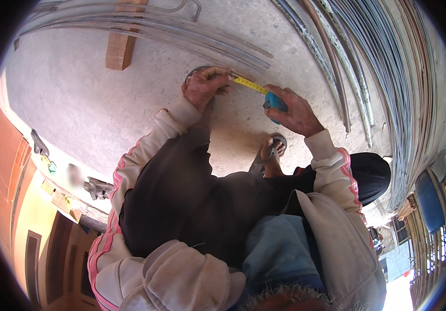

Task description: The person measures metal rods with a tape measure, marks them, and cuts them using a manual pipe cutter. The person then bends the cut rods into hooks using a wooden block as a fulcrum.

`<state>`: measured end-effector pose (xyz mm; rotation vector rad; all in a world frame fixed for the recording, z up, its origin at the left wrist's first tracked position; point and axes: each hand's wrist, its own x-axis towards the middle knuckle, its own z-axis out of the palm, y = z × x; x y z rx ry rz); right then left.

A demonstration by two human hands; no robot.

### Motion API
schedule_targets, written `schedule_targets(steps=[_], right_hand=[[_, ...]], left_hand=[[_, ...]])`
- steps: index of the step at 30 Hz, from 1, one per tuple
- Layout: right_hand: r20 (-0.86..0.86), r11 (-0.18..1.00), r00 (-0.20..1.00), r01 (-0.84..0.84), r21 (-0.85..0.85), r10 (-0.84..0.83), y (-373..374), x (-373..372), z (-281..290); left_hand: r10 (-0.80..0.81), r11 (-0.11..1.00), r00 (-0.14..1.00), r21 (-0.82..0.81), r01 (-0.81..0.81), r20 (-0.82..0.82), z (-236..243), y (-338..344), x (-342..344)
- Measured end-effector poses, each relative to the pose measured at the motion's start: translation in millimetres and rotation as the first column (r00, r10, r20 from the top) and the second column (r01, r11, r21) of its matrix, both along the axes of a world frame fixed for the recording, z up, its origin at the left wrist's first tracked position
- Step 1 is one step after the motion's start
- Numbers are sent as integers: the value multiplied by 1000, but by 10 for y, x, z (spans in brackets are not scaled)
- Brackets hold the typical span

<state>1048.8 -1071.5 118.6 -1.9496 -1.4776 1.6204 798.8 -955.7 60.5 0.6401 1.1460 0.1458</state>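
A teal tape measure (276,104) is gripped in my right hand (297,113), fingers wrapped round its case. From it a short length of yellow blade (249,84) runs out to the left. My left hand (200,89) pinches the free end of that blade between thumb and fingers, with its other fingers curled in. The blade is stretched straight between both hands, above the concrete floor. Just beyond it lie the ends of several thin metal rods (228,45); whether the blade touches any of them I cannot tell. My left fingertips partly hide the blade's tip.
The rods rest across a wooden block (119,50) at the far left. Thicker pipes (337,57) and a large bundle of long thin rods (407,78) lie on the right. My sandalled foot (272,150) is on the concrete floor (72,93). Footwear (98,188) sits at the left.
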Motion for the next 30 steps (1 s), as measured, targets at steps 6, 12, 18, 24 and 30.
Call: schedule_targets(steps=[6, 12, 18, 24, 30], right_hand=[[4, 999, 1000, -18, 28, 18, -8, 19, -67], [22, 999, 999, -24, 26, 24, 29, 14, -70], [18, 1000, 1000, -22, 21, 22, 34, 7, -88], [31, 999, 999, -29, 16, 29, 45, 12, -61], [-7, 999, 1000, -1, 51, 2, -1, -16, -145]], left_hand=[[5, 1000, 1000, 24, -5, 21, -18, -10, -10], [23, 1000, 999, 16, -24, 41, -24, -14, 7], [36, 999, 996, 20, -38, 83, -50, -32, 1], [21, 1000, 996, -7, -20, 89, -24, -20, 10], [37, 999, 992, -24, -35, 118, -67, -35, -5]])
